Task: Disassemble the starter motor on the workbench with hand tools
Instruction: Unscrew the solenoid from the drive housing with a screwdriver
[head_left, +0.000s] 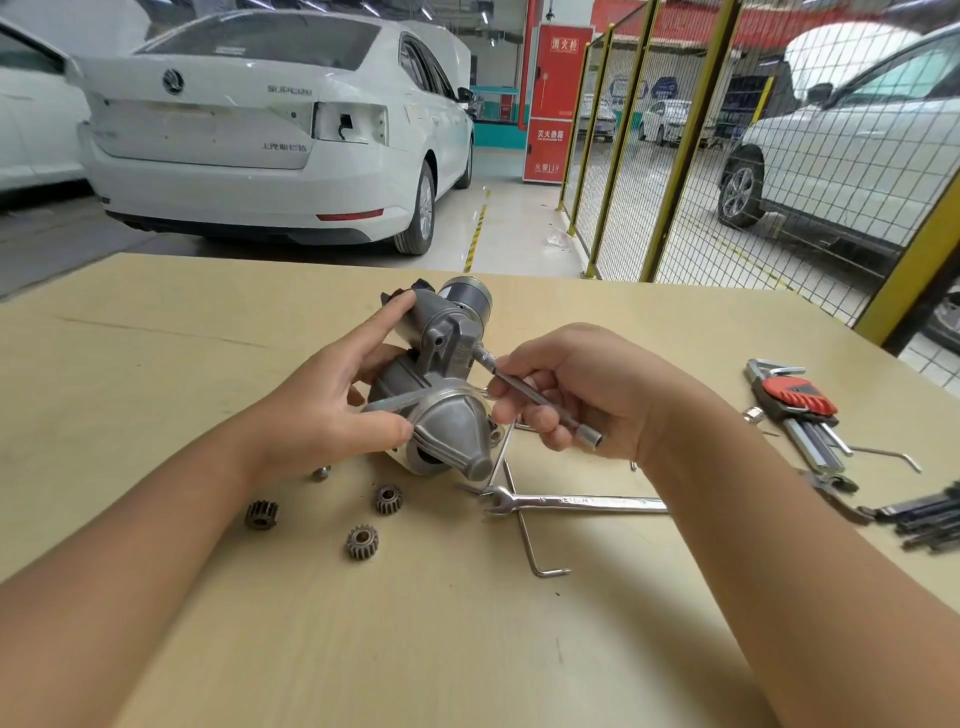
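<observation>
Starter motor: the starter motor (441, 384) sat tilted on the counter (156, 338), nose cone toward the person, cylindrical body pointing away
Left grip: the left hand (332, 410) cradled the housing from its left side, fingers curled round it, index finger stretched up along the upper casting, thumb pressed at the cone's rim
Right grip: the right hand (576, 395) pinched the socket driver (540, 400) between thumb and curled fingers, motor just left of it
Tool seat: the driver's far tip met a fastener on the housing's right flank, above the cone
Doing it well: probably best to keep the shaft in line with the bolt, push inward while turning, and let the left hand resist the twist
Nearby: three small gears (362, 541) lay just below the left grip; a combination wrench (571, 503) below the right grip; a hex key set (797, 402) well to its right
</observation>
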